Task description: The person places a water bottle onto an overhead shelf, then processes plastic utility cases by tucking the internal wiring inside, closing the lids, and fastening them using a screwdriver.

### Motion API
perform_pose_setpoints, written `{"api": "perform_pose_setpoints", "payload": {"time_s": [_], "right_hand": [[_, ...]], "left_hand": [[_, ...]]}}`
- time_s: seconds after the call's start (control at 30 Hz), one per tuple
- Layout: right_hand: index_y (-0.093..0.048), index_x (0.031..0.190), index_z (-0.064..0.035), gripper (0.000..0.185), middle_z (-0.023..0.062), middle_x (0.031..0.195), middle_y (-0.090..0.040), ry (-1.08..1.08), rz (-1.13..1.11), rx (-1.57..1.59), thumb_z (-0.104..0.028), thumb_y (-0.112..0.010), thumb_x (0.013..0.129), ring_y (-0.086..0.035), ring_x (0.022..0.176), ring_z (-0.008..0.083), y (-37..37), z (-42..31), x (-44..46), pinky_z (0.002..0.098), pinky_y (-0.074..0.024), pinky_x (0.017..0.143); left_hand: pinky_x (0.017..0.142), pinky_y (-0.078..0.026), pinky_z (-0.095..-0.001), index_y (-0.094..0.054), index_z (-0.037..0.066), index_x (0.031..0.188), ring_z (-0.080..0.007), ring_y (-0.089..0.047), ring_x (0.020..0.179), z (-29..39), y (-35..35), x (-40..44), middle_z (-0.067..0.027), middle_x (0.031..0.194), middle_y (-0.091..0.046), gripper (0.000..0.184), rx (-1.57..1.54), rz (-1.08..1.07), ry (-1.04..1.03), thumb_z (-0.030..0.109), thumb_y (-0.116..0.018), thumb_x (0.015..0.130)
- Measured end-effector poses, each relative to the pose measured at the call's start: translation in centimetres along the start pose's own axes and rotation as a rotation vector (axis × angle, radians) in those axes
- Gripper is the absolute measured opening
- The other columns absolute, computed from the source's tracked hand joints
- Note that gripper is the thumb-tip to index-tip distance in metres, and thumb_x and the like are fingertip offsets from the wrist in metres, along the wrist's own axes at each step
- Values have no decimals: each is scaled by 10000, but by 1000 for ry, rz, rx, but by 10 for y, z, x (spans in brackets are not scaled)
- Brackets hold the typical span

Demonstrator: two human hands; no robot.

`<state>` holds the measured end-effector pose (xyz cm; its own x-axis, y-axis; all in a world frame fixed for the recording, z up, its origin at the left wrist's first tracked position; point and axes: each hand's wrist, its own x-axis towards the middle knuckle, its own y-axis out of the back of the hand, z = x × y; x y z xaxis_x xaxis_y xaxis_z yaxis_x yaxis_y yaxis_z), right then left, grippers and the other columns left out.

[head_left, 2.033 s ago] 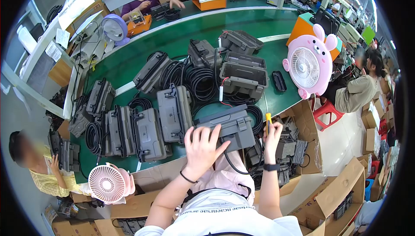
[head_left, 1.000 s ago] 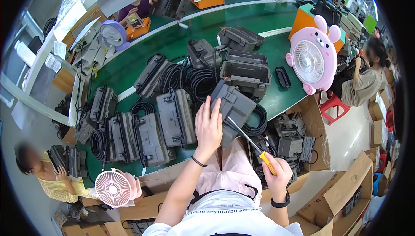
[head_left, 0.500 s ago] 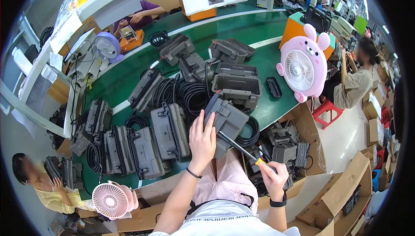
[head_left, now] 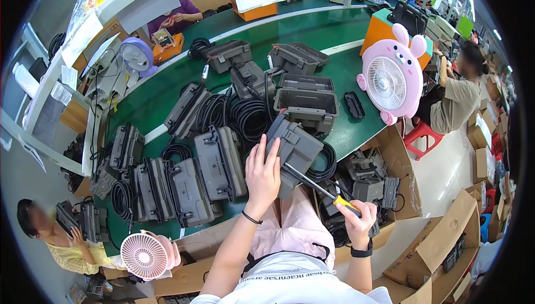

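Screwdriver (head_left: pixel 341 200) in clasping right hand (head_left: pixel 362 220), upright earlier, now seemingly touches gray box (head_left: pixel 299 143) under spread left hand (head_left: pixel 262 175).

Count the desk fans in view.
3: the rabbit-eared pink fan at right, the purple fan at upper left, the plain pink fan at lower left. Others may be hidden.

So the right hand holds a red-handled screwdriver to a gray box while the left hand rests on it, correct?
Not quite: in the head view, the screwdriver has a yellow and dark handle, not red. The right hand does hold it to a gray box, where the left hand rests.
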<state>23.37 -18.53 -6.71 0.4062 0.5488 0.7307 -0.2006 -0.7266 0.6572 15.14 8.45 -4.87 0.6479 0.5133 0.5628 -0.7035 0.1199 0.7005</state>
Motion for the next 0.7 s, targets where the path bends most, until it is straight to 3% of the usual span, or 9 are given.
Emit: {"api": "perform_pose_setpoints", "payload": {"time_s": [0.7], "right_hand": [[-757,913,-319,428,-31,954,-595,65,29,-59,-51,-807,584,-487,809,210,-8,2,-13,315,-432,680]], "left_hand": [[1032,-385,-433,-545,115,1358,-353,-502,1209,0,2,2,-132,1440,-465,430,-26,-5,10,103,-515,930]]}}
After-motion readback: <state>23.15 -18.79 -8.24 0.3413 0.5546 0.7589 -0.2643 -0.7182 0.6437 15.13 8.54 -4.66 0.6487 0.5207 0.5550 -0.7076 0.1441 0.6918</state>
